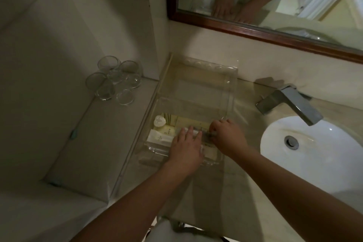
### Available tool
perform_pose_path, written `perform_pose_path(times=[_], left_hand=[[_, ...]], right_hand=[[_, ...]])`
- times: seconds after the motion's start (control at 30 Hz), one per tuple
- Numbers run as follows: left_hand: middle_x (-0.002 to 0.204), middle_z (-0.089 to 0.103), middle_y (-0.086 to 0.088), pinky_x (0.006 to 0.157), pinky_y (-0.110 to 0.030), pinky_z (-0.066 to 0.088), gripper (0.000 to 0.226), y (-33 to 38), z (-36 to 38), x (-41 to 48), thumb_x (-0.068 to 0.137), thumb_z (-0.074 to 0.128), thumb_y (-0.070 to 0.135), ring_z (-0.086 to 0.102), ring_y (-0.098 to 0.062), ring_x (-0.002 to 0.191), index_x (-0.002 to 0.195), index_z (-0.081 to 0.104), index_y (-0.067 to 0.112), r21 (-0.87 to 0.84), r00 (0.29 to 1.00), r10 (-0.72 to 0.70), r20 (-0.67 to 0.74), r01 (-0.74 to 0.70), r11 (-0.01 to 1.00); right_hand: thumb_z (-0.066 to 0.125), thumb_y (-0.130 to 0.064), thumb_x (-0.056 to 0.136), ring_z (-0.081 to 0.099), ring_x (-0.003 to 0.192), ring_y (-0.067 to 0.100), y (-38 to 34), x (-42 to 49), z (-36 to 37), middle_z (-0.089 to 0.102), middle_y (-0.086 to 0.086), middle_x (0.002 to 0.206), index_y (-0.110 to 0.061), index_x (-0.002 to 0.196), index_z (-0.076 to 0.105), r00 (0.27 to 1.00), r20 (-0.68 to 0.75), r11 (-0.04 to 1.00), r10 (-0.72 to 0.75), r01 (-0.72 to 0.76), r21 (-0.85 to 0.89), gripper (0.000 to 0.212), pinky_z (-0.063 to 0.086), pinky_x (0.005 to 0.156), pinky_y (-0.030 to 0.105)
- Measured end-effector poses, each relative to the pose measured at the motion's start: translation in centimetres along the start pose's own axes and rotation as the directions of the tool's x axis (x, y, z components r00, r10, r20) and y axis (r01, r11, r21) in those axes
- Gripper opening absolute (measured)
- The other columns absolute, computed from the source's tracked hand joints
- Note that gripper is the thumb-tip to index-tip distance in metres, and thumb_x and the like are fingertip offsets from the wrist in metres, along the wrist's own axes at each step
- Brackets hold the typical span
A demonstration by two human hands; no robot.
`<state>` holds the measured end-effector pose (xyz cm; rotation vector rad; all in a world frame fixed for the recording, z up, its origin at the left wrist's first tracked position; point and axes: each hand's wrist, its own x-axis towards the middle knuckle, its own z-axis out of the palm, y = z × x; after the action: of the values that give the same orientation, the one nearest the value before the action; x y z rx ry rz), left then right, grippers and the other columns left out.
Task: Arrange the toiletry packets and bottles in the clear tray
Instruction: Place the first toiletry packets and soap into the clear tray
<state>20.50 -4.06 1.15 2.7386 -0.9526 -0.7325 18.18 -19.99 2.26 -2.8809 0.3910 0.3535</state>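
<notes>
Packets [159, 138] and small bottle [167, 129] bunched at near end of clear tray [231, 84], beside sink [318, 165]. Left hand [186, 148] flat, fingers straight, pressing on packets. Right hand [228, 135] curled at dark strip [206, 137], can't tell if gripping. Risk imo: push too hard, light tray skids toward sink, stuff jumbles.

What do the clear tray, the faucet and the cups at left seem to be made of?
Clear tray: hard plastic, probably acrylic; see-through, glossy walls. Faucet: brushed metal, with a dull grey sheen. Cups: likely glass, transparent with bright rims, though plastic is possible.
</notes>
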Motion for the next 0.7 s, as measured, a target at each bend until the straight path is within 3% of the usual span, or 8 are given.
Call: perform_pose_path(times=[0.17, 0.37, 0.57, 0.63, 0.7], left_hand=[[0.160, 0.010, -0.010, 0.118, -0.047, 0.013, 0.062, 0.5, -0.8, -0.2, 0.095, 0.040, 0.043, 0.008, -0.032, 0.146, 0.149, 0.017, 0.023, 0.014, 0.999, -0.022, -0.026, 0.023, 1.000], [0.144, 0.038, -0.013, 0.109, -0.044, 0.031, 0.059, 5.2, -1.6, -1.1, 0.086, 0.052, 0.035, 0.030, -0.033, 0.134, 0.139, 0.034, 0.016, 0.035, 0.990, 0.034, -0.137, -0.030, 0.999], [0.128, 0.050, -0.010, 0.098, -0.041, 0.040, 0.048, 17.6, 0.6, -2.5, 0.081, 0.049, 0.027, 0.045, -0.030, 0.118, 0.128, 0.045, 0.017, -0.034, 0.971, 0.195, -0.138, -0.201, 0.979], [0.127, 0.052, -0.010, 0.096, -0.041, 0.042, 0.050, 22.7, 2.7, -3.5, 0.080, 0.045, 0.031, 0.046, -0.029, 0.115, 0.128, 0.046, 0.018, -0.090, 0.956, 0.269, -0.115, -0.279, 0.956], [0.131, 0.051, -0.011, 0.100, -0.040, 0.040, 0.055, 28.2, 5.0, -4.5, 0.081, 0.045, 0.037, 0.045, -0.030, 0.119, 0.132, 0.044, 0.015, -0.035, 0.925, 0.368, -0.092, -0.372, 0.928]], right_hand=[[0.065, -0.036, 0.087, 0.052, 0.106, 0.023, 0.5, -0.7, -0.3, 0.060, 0.003, 0.114, -0.024, 0.112, 0.060, 1.000, 0.002, 0.990, 0.013, -0.013, 0.138, 0.028, 0.043, 0.084, 0.034], [0.068, -0.027, 0.086, 0.056, 0.110, 0.022, 4.5, -6.2, -1.5, 0.057, 0.002, 0.122, -0.023, 0.116, 0.058, 0.979, -0.155, 0.934, 0.132, -0.071, 0.350, 0.032, 0.045, 0.089, 0.030], [0.070, -0.030, 0.084, 0.055, 0.112, 0.024, 14.5, -17.2, -1.8, 0.059, 0.003, 0.122, -0.021, 0.120, 0.057, 0.930, -0.180, 0.882, 0.321, -0.224, 0.415, 0.039, 0.045, 0.094, 0.034], [0.070, -0.032, 0.083, 0.055, 0.113, 0.024, 18.7, -22.3, -1.6, 0.059, 0.003, 0.123, -0.023, 0.121, 0.056, 0.896, -0.178, 0.851, 0.406, -0.300, 0.431, 0.041, 0.046, 0.095, 0.036], [0.069, -0.032, 0.084, 0.055, 0.113, 0.024, 23.3, -27.9, -1.3, 0.058, 0.004, 0.122, -0.022, 0.121, 0.056, 0.855, -0.190, 0.816, 0.482, -0.359, 0.454, 0.042, 0.047, 0.094, 0.036]])
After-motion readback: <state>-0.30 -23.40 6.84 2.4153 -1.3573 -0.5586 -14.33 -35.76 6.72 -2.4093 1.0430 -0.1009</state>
